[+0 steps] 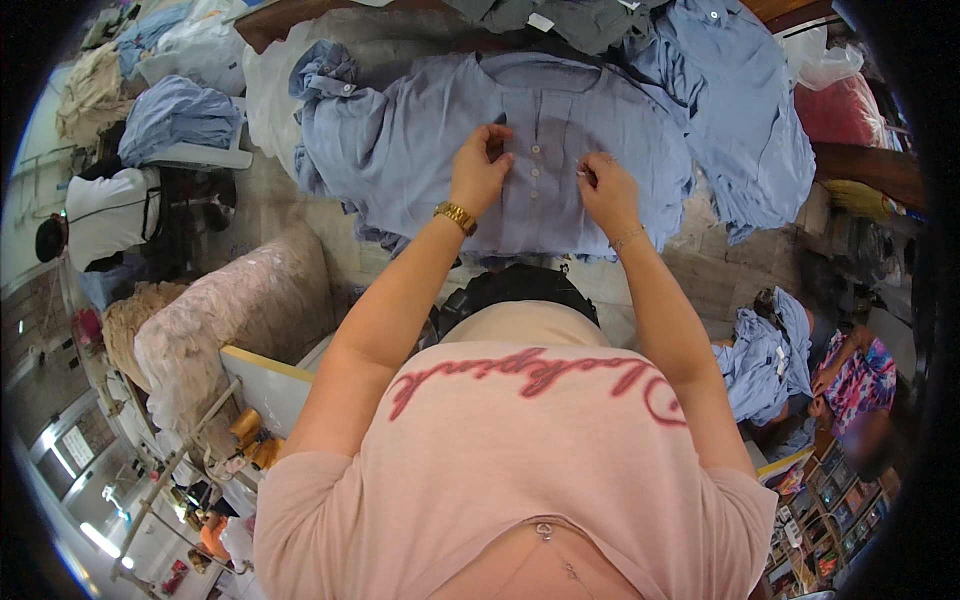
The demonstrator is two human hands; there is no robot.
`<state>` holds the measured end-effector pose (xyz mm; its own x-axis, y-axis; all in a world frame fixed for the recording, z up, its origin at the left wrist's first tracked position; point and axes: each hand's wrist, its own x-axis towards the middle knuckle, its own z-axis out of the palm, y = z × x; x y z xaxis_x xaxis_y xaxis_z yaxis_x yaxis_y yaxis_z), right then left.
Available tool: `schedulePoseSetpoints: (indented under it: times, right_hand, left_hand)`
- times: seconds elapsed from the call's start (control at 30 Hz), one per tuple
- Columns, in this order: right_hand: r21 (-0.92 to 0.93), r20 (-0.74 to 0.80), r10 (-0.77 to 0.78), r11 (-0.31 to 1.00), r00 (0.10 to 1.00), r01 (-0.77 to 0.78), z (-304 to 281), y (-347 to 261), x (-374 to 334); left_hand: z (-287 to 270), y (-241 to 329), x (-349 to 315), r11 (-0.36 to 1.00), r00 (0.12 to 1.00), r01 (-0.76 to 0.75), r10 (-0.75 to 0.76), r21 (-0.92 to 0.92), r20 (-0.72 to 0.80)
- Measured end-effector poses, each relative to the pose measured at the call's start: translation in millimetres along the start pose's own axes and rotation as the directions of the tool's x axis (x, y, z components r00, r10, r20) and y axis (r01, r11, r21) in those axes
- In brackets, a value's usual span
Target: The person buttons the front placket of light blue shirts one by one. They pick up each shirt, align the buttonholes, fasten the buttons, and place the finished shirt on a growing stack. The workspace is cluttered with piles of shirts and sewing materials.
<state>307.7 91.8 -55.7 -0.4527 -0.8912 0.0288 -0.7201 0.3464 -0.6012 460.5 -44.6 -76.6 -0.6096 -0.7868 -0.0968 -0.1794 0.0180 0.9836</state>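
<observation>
Head view: both hands over the blue garment (560,110). Left hand (483,168): thumb and index apart, loose gap, just left of the button placket (535,172). Right hand (605,183): fingertips bunched right of it; too small to tell if they pinch anything. Garment lies flat, neckline toward the tabletop's far edge, hem toward the near edge.

Risks, my read: uneven pull from the 2 hands would skew the placket; gold watch (455,216) or bracelet (628,237) could snag the cloth; layers under the near hem could get caught with the top one, or slide off the near edge if dragged.

Around: blue pile (745,110) crowds the right side, limits room to spread that way. Grey clothes (570,22) along the far edge, clear plastic (270,100) near the far left corner. Farther out: plastic-wrapped bundle (235,310) lower left, co-worker in white (110,205) left, another co-worker (868,375) lower right.
</observation>
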Motion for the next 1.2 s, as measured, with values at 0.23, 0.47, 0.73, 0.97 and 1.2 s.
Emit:
schedulePoseSetpoints:
  times: [0.23,0.47,0.73,0.97,1.2]
  right_hand:
    - [0.17,0.184,-0.346,0.933,0.92,0.317,17,-13,-69]
    - [0.481,0.676,-0.029,0.775,0.737,-0.41,9,1,-64]
    - [0.748,0.625,-0.116,0.373,0.772,-0.55,-9,3,24]
    - [0.932,0.141,0.309,0.28,0.941,-0.232,-6,37,102]
    - [0.773,0.211,0.041,0.605,0.977,-0.192,11,10,111]
  left_hand:
    - [-20,7,-52,0.425,0.882,-0.444,0.363,0.789,0.301]
    - [-22,6,-77,0.322,0.968,-0.247,0.125,0.914,0.218]
    - [-21,11,-73,0.309,0.971,-0.222,-0.012,0.925,0.237]
    - [-23,8,-71,0.305,0.967,-0.242,0.002,0.921,0.254]
    - [-25,6,-66,0.323,0.96,-0.267,0.008,0.908,0.28]
